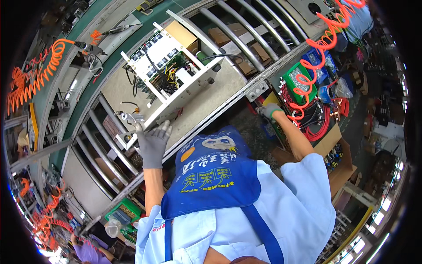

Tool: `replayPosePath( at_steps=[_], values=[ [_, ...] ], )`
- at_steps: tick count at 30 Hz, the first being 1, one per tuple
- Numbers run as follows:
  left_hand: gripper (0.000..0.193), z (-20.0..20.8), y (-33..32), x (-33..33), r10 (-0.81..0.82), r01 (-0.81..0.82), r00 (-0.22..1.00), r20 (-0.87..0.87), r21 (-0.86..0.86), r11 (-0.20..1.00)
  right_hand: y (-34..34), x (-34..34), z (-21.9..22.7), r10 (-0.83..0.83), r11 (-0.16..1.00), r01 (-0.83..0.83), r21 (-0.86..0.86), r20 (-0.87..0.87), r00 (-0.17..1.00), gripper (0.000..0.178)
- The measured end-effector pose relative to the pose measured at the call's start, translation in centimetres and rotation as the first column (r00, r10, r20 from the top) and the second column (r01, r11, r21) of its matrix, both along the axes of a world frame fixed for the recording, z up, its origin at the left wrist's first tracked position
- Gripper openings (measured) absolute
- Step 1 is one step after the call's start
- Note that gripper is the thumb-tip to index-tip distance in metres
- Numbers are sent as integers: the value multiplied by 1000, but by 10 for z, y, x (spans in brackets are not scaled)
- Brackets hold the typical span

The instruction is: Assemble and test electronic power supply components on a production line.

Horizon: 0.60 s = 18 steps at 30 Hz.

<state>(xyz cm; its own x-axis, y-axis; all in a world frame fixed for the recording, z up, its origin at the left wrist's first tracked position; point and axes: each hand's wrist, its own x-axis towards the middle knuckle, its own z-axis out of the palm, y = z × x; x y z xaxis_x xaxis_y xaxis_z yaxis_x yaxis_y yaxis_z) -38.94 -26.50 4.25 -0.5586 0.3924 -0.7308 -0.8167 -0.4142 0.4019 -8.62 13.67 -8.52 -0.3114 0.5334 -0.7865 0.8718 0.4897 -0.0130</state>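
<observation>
A white open metal frame [173, 98] holding circuit boards, black parts and bundled wires lies on a pale board [220, 88] in front of me. At its near left corner is my left hand [154, 140], in a grey glove, with fingers spread and thumb against the frame's edge. A silver metal cylinder [131, 118] lies just beyond that thumb. Off to the right, away from the frame, my right hand [269, 111], also gloved, reaches down beside the line's edge. Its fingers look curled near a small red part [252, 108]; whatever they hold is hidden.
Steel rollers [239, 33] flank the board on both sides. On the right stand a green bin [300, 82] of small metal parts, blue bins [315, 61] and red and black cables [317, 121]. Orange coiled hoses [55, 66] hang at left and upper right. Another person [357, 22] stands at upper right.
</observation>
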Motion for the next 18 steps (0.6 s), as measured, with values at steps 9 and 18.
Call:
replayPosePath(
  at_steps=[9,18],
  values=[
    [127,-24,20,1,258,-258,966,23,-7,966,111,-21,-105,145,989,-145,8,40,989,38],
    [106,-27,21,-6,374,-373,928,1,-76,925,81,-75,-29,348,937,-347,33,-142,927,58]
  ],
)
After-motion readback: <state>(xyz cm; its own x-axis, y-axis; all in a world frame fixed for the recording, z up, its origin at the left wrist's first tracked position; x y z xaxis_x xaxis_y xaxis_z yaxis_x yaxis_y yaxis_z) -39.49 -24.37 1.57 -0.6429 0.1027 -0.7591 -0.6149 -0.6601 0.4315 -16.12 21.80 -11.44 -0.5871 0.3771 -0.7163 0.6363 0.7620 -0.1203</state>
